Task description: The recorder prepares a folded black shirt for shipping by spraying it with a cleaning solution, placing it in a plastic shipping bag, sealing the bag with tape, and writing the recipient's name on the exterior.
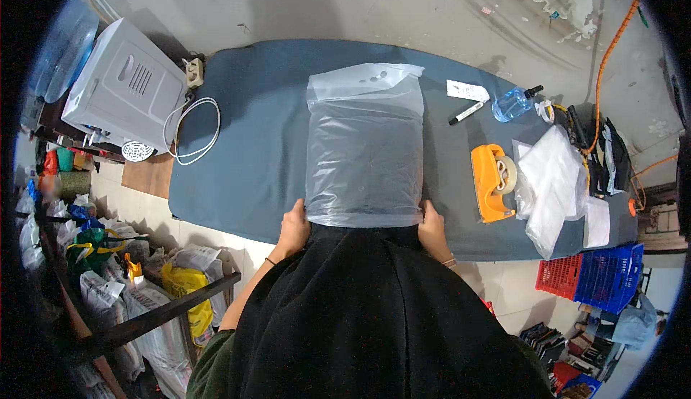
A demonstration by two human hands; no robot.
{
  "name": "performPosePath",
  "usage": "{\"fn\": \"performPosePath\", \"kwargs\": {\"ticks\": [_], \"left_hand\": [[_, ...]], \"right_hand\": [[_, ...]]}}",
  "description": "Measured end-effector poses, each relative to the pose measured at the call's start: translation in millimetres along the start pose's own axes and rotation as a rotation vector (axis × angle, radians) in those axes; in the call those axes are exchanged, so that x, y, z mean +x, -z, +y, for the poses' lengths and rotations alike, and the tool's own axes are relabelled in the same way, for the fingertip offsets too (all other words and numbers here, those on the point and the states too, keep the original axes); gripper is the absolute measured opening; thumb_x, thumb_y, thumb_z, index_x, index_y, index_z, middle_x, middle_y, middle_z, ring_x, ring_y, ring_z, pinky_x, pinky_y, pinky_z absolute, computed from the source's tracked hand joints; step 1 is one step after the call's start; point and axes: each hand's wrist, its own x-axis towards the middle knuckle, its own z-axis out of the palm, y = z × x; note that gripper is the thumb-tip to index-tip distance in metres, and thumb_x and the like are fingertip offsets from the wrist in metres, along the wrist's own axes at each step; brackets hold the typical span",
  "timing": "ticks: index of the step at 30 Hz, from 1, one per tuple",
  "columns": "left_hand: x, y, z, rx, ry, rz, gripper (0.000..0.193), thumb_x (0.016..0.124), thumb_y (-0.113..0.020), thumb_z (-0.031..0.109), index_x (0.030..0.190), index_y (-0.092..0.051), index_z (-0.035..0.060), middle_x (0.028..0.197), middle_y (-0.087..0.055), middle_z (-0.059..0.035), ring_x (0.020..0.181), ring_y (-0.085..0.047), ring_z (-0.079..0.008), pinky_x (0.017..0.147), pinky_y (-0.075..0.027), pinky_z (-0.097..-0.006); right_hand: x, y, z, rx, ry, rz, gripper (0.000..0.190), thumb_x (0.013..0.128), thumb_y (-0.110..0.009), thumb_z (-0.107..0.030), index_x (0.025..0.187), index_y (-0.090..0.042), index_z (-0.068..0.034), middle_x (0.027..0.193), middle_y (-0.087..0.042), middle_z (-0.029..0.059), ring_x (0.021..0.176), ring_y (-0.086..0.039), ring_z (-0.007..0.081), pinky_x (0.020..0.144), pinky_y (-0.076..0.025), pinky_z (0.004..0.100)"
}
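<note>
A translucent plastic bag [365, 156] lies flat on the grey-blue cloth of the table [248, 129], straight in front of me. Small round holes show in its whitish far end, which looks creased. Whether anything grey lies inside it, I cannot tell. My left hand [295, 228] grips the bag's near left corner at the table edge. At the near right corner, my right hand [432, 227] pinches the bag in the same way. The fingertips of both hands are partly hidden.
Right of the bag lie a marker [466, 113], a paper label [467, 90], a blue bottle [513, 104], an orange tape dispenser [487, 183] and white plastic bags [553, 177]. A white water dispenser [127, 85] stands left, its cable [216, 129] on the cloth. Plastic crates [607, 277] sit lower right.
</note>
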Motion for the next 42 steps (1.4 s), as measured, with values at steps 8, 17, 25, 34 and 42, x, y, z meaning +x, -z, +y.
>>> {"fn": "performPosePath", "kwargs": {"ticks": [8, 17, 25, 34, 42], "left_hand": [[-37, 1, -40, -0.522, 0.257, -0.261, 0.029, 0.082, -0.044, -0.003, 0.108, -0.057, -0.0071, 0.099, -0.065, -0.0177, 0.093, -0.061, -0.0236, 0.083, -0.043, -0.0274], [-60, 14, -28, 0.045, 0.124, -0.115, 0.019, 0.074, -0.058, 0.012, 0.088, -0.056, -0.0002, 0.073, -0.056, -0.0239, 0.070, -0.055, -0.0415, 0.064, -0.043, -0.0351], [35, 119, 112, -0.811, -0.279, 0.103, 0.021, 0.091, -0.047, 0.012, 0.077, -0.056, -0.0010, 0.062, -0.054, -0.0031, 0.055, -0.052, -0.0104, 0.051, -0.041, -0.0228], [45, 254, 251, -1.392, -0.674, 0.149, 0.015, 0.093, -0.049, 0.015, 0.088, -0.055, 0.0019, 0.068, -0.055, -0.0043, 0.054, -0.051, -0.0103, 0.047, -0.039, -0.0217], [159, 251, 237, -1.384, -0.314, 0.027, 0.015, 0.090, -0.052, 0.014, 0.087, -0.056, -0.0002, 0.068, -0.056, -0.0060, 0.055, -0.052, -0.0126, 0.054, -0.044, -0.0248]], "right_hand": [[-24, -11, 68, 0.135, -0.042, -0.371, 0.026, 0.083, -0.052, -0.015, 0.104, -0.056, 0.002, 0.092, -0.062, 0.0243, 0.084, -0.061, 0.0355, 0.073, -0.046, 0.0387], [-72, -8, 49, -0.060, -0.097, -0.120, 0.010, 0.085, -0.051, -0.012, 0.089, -0.054, -0.003, 0.075, -0.053, 0.0257, 0.073, -0.058, 0.0398, 0.061, -0.044, 0.0411], [19, 87, -102, 0.519, 0.042, 0.236, 0.020, 0.091, -0.048, -0.010, 0.072, -0.051, -0.003, 0.057, -0.047, -0.0020, 0.044, -0.046, 0.0079, 0.037, -0.037, 0.0220], [27, 226, -240, 0.990, 0.688, 0.305, 0.016, 0.088, -0.055, -0.017, 0.079, -0.059, -0.003, 0.056, -0.057, 0.0052, 0.041, -0.047, 0.0082, 0.037, -0.034, 0.0189], [118, 209, -259, 0.926, 0.529, 0.156, 0.019, 0.088, -0.051, -0.018, 0.082, -0.055, -0.001, 0.062, -0.061, 0.0125, 0.051, -0.060, 0.0171, 0.046, -0.045, 0.0243]]}}
